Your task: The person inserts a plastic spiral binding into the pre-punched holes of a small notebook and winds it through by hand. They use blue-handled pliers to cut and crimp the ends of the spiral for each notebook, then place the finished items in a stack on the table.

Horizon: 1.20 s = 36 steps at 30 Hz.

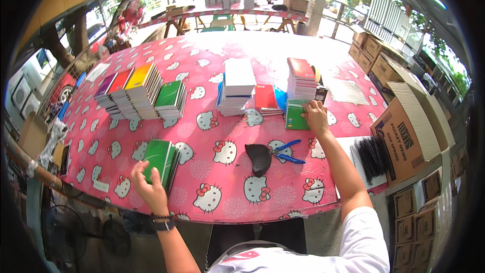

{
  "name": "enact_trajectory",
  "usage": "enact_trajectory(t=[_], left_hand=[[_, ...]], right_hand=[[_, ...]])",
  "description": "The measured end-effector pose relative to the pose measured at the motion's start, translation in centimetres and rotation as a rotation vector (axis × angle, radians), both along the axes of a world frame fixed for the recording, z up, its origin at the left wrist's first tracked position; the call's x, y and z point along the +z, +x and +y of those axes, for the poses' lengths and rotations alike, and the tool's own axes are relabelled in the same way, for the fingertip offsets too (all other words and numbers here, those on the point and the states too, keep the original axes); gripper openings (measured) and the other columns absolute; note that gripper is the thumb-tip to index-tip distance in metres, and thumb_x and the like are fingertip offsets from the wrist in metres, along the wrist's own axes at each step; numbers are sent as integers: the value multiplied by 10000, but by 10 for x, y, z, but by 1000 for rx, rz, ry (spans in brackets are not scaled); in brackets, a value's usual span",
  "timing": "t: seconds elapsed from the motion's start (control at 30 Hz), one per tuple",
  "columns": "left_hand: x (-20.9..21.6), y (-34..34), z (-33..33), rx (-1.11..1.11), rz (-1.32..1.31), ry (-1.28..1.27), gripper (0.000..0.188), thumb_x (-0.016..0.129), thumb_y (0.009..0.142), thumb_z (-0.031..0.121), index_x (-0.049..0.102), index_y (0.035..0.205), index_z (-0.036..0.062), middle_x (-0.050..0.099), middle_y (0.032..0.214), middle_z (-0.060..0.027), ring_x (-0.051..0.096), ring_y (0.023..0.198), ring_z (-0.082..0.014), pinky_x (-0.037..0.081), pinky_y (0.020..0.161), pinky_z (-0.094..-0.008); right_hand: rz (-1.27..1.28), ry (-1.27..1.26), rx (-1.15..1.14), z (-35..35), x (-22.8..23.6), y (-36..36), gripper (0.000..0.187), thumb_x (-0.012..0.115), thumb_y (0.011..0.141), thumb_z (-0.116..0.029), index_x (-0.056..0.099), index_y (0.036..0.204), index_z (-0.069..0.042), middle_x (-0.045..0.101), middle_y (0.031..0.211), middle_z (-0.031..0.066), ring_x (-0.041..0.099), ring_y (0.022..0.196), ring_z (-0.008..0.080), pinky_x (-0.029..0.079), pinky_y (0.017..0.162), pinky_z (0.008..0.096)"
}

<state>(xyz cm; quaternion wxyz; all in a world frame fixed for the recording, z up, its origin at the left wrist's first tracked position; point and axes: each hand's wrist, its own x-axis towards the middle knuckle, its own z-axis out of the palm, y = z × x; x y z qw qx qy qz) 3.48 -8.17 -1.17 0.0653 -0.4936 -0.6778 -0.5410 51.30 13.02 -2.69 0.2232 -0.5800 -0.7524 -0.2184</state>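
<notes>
Pink table [202,76] bears notebooks [141,91] (stacked), scissors [288,151].

Blue-handled scissors [289,151], black pouch [258,157], cardboard box [409,131], possibly spiral bindings [371,154].

A pink cartoon-cat tablecloth [212,172] is taken as landmark. At its near left edge, a small stack of green notebooks [161,161] is touched by the open left hand [147,184]. Toward its right side, a green spiral notebook [295,115] is pressed under the right hand [316,117]. Blue-handled scissors [287,152] are seen near its middle, beside a black pouch [258,157].
</notes>
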Motion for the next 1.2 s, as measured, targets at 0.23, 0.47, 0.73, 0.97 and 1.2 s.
enact_trajectory(t=[0.23,0.47,0.73,0.97,1.2], left_hand=[[30,107,-14,-512,-34,82,364,676,780,91,557,1119,35,516,1207,-92,484,1125,-226,377,951,-358],[-18,165,-7,-1118,-361,-341,396,668,809,32,529,1179,56,568,1113,-122,540,1049,-177,440,881,-336],[-40,162,-36,-898,-444,-205,462,594,829,10,446,1266,39,553,1190,-144,518,1123,-220,376,977,-368],[-9,196,-31,-864,390,-48,280,603,751,13,672,1011,92,651,1012,-58,601,961,-236,402,896,-391],[-1,178,-13,-939,421,-45,306,585,735,14,686,1008,109,648,973,-49,595,874,-227,416,797,-365]], right_hand=[[300,-97,283,-42,53,-10,196,695,688,-86,578,844,-68,596,806,87,585,818,283,455,727,397],[447,-423,633,-213,39,-102,235,702,679,-3,601,888,-40,621,818,80,618,807,249,493,695,356],[1297,-536,361,-251,-21,-127,207,698,780,-13,612,968,-24,667,836,65,635,759,113,501,652,267],[1171,-658,463,-245,-17,-109,226,688,799,-41,618,1013,-46,677,847,70,633,762,117,501,680,271],[636,-24,-280,-181,-11,52,234,652,809,-131,676,1021,-37,660,996,155,615,944,254,474,829,337]])
